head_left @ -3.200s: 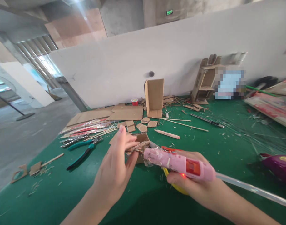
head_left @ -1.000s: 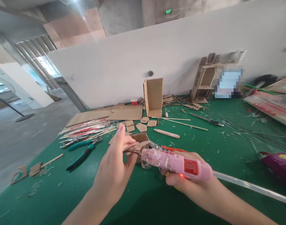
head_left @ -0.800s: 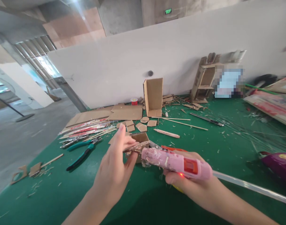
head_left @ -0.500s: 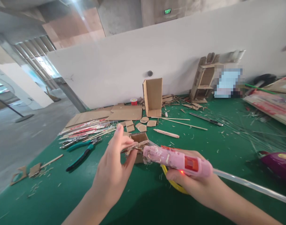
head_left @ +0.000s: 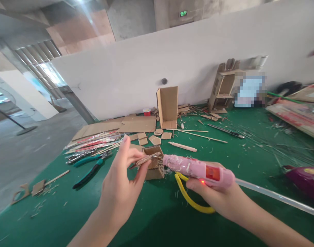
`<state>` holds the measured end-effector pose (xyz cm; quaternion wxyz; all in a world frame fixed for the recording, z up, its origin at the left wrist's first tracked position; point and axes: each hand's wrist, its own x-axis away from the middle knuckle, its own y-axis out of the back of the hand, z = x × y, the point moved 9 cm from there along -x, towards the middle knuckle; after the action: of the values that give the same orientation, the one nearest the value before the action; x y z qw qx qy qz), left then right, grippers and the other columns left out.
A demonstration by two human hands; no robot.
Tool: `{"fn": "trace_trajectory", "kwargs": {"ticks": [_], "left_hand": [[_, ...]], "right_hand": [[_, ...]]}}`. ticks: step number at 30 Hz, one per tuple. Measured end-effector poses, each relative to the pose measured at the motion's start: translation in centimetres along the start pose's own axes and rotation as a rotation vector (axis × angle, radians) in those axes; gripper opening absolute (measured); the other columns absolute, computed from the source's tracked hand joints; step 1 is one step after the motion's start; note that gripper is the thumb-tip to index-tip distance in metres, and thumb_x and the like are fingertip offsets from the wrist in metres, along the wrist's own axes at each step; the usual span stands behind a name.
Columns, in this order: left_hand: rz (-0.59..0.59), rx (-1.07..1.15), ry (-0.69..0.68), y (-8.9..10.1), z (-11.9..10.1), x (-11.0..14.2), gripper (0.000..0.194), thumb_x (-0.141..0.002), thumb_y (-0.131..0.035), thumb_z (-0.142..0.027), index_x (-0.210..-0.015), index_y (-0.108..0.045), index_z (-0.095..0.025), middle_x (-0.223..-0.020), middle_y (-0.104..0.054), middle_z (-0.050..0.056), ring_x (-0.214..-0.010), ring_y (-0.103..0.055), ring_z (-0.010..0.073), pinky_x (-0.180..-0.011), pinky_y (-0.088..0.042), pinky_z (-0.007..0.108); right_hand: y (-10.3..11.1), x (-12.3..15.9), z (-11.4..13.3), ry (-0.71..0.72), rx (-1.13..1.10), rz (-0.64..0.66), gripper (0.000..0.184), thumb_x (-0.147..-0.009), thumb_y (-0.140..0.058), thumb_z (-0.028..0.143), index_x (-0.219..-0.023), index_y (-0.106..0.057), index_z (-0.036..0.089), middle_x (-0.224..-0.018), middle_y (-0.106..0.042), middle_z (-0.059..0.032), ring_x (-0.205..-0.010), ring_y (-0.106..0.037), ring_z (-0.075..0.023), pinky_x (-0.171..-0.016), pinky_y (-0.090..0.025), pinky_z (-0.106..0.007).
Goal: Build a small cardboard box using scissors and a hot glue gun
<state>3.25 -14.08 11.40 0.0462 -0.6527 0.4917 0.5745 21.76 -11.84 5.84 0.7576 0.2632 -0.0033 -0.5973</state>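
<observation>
Head view, left hand: left hand raised over the green table, thumb and fingers pinched shut on a thin cardboard strip; index finger stands up straight.
Head view, right hand: right hand wrapped closed around a pink glue gun, nozzle just beside the strip's far end — whether it touches is hard to tell.
Strip's place: held in the air in front of a small cardboard box on the table.
Writing: dark letters on the box's front, partly hidden, unreadable; green sign high on the wall, too small to read.
Hidden or cut off: clear glue stick runs out of frame at right; yellow loop partly behind the right hand; one patch by the far wall is blurred.
Nearby: teal pliers lie well left of the hands.
</observation>
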Motion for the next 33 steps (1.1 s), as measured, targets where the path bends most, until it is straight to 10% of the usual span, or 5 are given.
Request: {"fn": "trace_trajectory", "kwargs": {"ticks": [19, 27, 33], "left_hand": [[-0.054, 0.029, 0.028, 0.9, 0.6, 0.1, 0.084, -0.082, -0.065, -0.009, -0.15, -0.021, -0.031, -0.098, -0.062, 0.003, -0.09, -0.065, 0.0179, -0.087, -0.058, 0.037], [-0.099, 0.584, 0.83, 0.3, 7.5, 0.9, 0.07, -0.078, -0.072, -0.024, -0.141, -0.04, -0.023, -0.103, -0.068, 0.008, -0.089, -0.07, 0.0204, -0.069, -0.062, 0.029], [-0.119, 0.867, 1.085, -1.7, 8.1, 1.1, 0.02, -0.083, -0.062, -0.016, -0.102, -0.068, -0.02, -0.101, -0.074, 0.006, -0.106, -0.068, 0.0203, -0.086, -0.06, 0.025]], "right_hand": [[1.1, 0.0, -0.8, 0.01, -0.018, -0.091, 0.019, -0.084, -0.06, 0.035, -0.073, -0.069, 0.022, -0.061, -0.065, -0.002, -0.054, -0.061, -0.018, -0.044, -0.05, -0.026], [1.3, 0.0, -0.7, 0.032, -0.079, -0.073, 0.021, -0.091, -0.051, 0.035, -0.084, -0.069, 0.026, -0.044, -0.047, 0.0038, -0.037, -0.044, -0.0128, -0.034, -0.039, -0.024], [1.9, 0.5, 1.5, 0.173, 0.026, -0.155, 0.018, -0.083, -0.062, 0.033, -0.067, -0.058, 0.025, -0.055, -0.056, 0.0022, -0.045, -0.053, -0.0142, -0.043, -0.044, -0.026]]}}
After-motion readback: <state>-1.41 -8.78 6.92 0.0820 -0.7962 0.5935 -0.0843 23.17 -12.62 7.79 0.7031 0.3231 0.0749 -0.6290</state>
